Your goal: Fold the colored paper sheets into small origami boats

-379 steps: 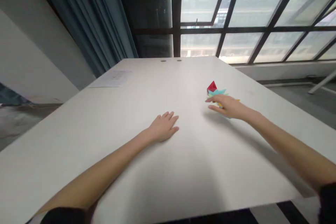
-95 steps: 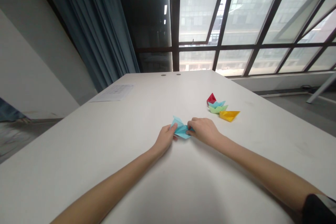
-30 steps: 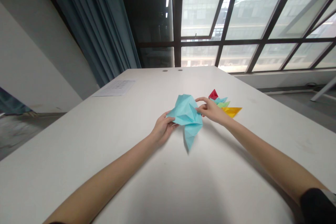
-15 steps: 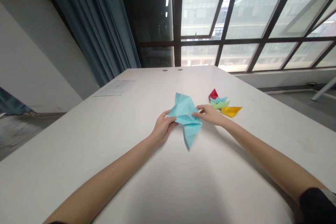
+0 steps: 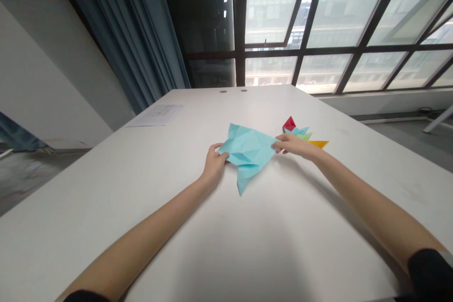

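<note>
A light blue sheet of origami paper (image 5: pixel 249 146), creased all over and partly unfolded, is stretched between my two hands just above the table. One pointed flap hangs down at its near side. My left hand (image 5: pixel 214 163) pinches the paper's left corner between thumb and fingers. At the right corner, my right hand (image 5: pixel 292 145) is closed on the edge, its fingertips pressed together. The forearm and hand on that side partly cover the folded paper pieces behind them.
Beyond my right hand lie a red folded paper piece (image 5: pixel 289 124), a blue one (image 5: pixel 299 130), a green one (image 5: pixel 305 136) and a yellow one (image 5: pixel 320 144). A printed sheet (image 5: pixel 155 115) rests at the white table's (image 5: pixel 226 255) far left. Windows and a blue curtain stand behind.
My hands have moved apart, the left one leftward and the right one rightward. The blue paper has opened out wider and flatter between them. The view has shifted slightly.
</note>
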Motion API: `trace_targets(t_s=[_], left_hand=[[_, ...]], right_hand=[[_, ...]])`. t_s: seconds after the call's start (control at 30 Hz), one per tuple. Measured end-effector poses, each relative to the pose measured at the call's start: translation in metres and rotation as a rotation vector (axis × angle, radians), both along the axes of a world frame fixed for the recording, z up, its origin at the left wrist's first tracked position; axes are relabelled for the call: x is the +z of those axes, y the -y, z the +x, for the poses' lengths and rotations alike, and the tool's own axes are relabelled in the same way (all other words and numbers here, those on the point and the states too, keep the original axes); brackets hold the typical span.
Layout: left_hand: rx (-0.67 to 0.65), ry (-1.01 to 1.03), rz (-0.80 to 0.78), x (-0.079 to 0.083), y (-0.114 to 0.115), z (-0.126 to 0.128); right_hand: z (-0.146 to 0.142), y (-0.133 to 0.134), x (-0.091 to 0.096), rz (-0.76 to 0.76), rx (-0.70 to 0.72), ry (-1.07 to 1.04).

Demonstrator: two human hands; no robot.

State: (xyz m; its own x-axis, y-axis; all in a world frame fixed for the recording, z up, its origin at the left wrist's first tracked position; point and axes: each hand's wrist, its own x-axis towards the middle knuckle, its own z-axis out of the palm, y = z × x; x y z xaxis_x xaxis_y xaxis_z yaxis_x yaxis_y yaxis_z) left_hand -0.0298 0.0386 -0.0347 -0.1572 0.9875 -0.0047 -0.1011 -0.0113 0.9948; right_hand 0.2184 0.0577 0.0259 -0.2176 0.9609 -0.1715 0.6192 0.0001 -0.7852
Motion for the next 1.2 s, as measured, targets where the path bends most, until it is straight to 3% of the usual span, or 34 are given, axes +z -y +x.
trace_targets(t_s=[0.17, 0.23, 0.33, 0.4, 0.6, 0.8, 1.03, 1.2], left_hand=[[0.068, -0.866, 0.494, -0.006, 0.008, -0.010], [-0.064, -1.127, 0.628, -0.005, 0.012, -0.011], [-0.311, -1.290, 0.708, -0.003, 0.015, -0.009], [-0.373, -1.314, 0.704, -0.005, 0.014, -0.007], [-0.344, -1.330, 0.698, -0.016, 0.010, -0.006], [-0.411, -1.322, 0.741, -0.017, 0.014, -0.008], [-0.356, -1.043, 0.599, -0.002, 0.015, -0.006], [-0.509, -0.707, 0.528, 0.018, 0.012, -0.010]], right_hand=[[-0.003, -0.001, -0.010, -0.029, 0.068, 0.109], [-0.003, -0.003, -0.015, -0.029, 0.104, 0.152], [-0.002, -0.007, -0.020, -0.018, 0.134, 0.186], [0.000, -0.009, -0.022, -0.013, 0.148, 0.190], [0.005, -0.013, -0.027, -0.022, 0.144, 0.228], [0.003, -0.010, -0.026, -0.085, 0.112, 0.212], [0.011, -0.017, -0.031, -0.134, 0.027, 0.157], [0.017, -0.021, -0.036, -0.157, -0.040, 0.115]])
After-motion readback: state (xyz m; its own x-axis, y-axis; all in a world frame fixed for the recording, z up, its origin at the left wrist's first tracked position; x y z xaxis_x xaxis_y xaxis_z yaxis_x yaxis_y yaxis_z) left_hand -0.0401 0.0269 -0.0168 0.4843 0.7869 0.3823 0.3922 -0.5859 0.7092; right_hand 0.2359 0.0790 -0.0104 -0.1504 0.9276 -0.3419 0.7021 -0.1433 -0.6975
